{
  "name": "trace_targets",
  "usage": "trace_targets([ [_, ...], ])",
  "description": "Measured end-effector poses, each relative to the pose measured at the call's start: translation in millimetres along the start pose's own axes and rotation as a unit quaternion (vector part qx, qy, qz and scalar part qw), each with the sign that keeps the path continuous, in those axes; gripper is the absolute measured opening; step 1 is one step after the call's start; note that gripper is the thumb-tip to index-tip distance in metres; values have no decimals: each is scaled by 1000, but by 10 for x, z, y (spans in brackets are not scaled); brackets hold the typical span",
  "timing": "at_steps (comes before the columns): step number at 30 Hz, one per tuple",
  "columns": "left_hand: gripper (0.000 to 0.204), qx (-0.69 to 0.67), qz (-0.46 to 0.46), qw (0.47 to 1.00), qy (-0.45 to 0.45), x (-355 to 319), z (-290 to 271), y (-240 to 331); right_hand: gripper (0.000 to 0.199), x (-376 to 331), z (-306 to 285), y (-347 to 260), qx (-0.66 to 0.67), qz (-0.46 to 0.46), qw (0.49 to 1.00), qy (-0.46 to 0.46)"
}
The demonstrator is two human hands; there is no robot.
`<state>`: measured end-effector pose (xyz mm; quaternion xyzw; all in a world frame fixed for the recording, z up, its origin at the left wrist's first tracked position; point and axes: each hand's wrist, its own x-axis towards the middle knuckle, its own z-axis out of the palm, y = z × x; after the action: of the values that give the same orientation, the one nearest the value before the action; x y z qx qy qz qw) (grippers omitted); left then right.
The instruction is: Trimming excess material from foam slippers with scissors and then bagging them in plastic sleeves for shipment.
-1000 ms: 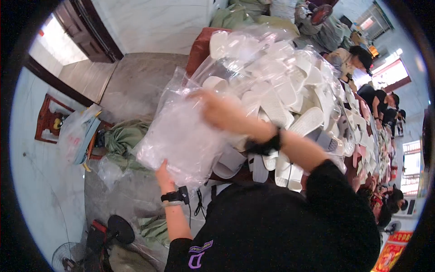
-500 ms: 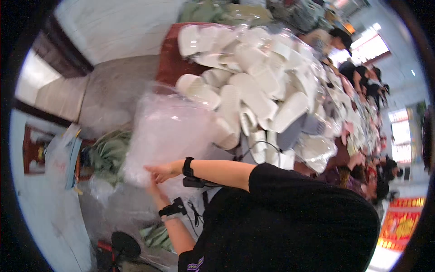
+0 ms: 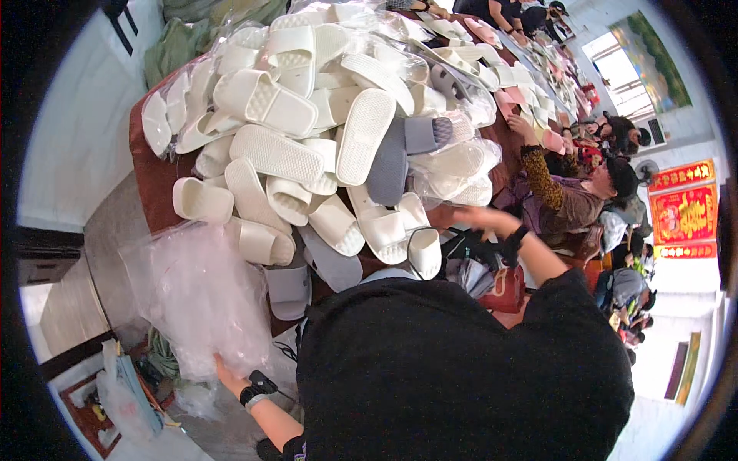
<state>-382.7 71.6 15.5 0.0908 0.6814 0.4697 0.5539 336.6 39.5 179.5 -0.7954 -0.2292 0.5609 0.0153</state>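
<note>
My left hand (image 3: 228,374) is at the lower end of a crumpled clear plastic bag (image 3: 204,296), with its fingers partly hidden in the film; it appears to grip the edge. The bag hangs by the near left side of a table heaped with white slippers (image 3: 277,154). My right hand (image 3: 490,221) reaches over the table's near edge, fingers stretched out and slightly blurred, just below slippers wrapped in clear film (image 3: 453,165). Nothing shows in that hand. A grey slipper (image 3: 388,161) lies among the white ones, left of the wrapped slippers.
The dark red tabletop (image 3: 150,184) shows at the heap's left edge. A person in a patterned sleeve (image 3: 550,177) handles pink slippers to the right; others work farther along. A red bag (image 3: 503,290) is beside my right arm. Greenish sacks (image 3: 181,54) are piled beyond the table.
My hands were close together at the plastic bag. The right has left it and swung right to the wrapped slippers; the left stays at the bag. The view has turned right.
</note>
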Motion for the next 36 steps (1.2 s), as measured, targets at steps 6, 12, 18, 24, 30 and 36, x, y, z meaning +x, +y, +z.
trace_targets([
  [6,53,44,-14,999,23,-52,46,79,89,405,1398,332,334,-108,934,69],
  [12,52,19,-20,999,-25,-78,-7,134,87,1109,1567,117,33,-229,921,313],
  [18,56,13,-44,998,-41,1,-36,179,79,1560,1820,-1111,241,-235,927,168],
  [24,62,87,6,996,-4,-145,138,171,38,479,1038,-588,-103,-188,940,266],
  [30,65,92,-16,996,12,-23,29,180,34,-439,167,1467,-427,-61,902,-25],
  [36,65,141,10,990,7,90,-63,115,50,80,-691,1241,-50,-332,845,415],
])
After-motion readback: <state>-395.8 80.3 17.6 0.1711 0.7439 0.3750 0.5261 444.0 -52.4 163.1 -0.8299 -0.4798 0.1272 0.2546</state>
